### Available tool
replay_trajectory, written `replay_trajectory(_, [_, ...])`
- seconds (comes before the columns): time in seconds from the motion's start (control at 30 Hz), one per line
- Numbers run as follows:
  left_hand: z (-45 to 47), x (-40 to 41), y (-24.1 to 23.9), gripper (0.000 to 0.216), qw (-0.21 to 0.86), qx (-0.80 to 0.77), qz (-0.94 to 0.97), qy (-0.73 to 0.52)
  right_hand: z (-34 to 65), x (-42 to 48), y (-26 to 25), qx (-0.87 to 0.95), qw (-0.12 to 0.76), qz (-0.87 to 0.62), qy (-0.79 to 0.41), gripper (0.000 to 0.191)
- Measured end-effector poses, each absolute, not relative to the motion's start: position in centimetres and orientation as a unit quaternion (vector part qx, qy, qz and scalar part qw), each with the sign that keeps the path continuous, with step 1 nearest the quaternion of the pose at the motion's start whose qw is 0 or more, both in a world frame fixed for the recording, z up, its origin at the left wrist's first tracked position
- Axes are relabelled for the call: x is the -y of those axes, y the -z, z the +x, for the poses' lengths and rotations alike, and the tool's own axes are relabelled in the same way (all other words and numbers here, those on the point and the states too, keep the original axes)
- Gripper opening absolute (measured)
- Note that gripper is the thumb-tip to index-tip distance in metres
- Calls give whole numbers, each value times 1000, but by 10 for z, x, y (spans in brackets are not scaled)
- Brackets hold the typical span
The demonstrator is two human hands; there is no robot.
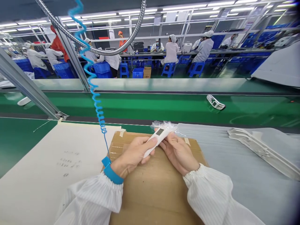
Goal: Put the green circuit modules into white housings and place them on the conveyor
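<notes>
My left hand (134, 153) is closed around the lower part of a slim white handheld device (157, 138) with a small grey display. My right hand (178, 151) pinches its upper end, where a crinkled clear plastic bag (165, 125) covers the tip. Both hands hover over a brown cardboard sheet (154, 187) taped to the bench. A blue wrist strap (112, 171) with a coiled blue cord (95, 90) sits on my left wrist.
A white paper sheet (58, 165) lies left of the cardboard. White foam sheeting (234, 159) and stacked white trays (262, 148) lie to the right. Another white device (215, 102) lies on the green conveyor belt (152, 106). Several workers sit at far benches.
</notes>
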State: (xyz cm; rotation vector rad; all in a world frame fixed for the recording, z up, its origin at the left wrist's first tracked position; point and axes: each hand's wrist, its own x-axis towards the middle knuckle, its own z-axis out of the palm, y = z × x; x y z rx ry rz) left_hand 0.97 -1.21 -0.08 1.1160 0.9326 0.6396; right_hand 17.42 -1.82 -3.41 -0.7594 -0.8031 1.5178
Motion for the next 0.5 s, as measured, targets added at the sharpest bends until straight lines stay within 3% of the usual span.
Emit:
replay_trajectory(0.2, [9,9,3,41,687,-424,460,-369,172,17,34,306,571,-358,-672,30])
replay_trajectory(0.33, [-15,-19,10,41,528,-524,450,-494,177,15,35,245,571,-419,-662,29])
replay_trajectory(0.5, [-71,-86,-3,14,378,-697,473,-384,178,15,35,254,567,-414,-665,33])
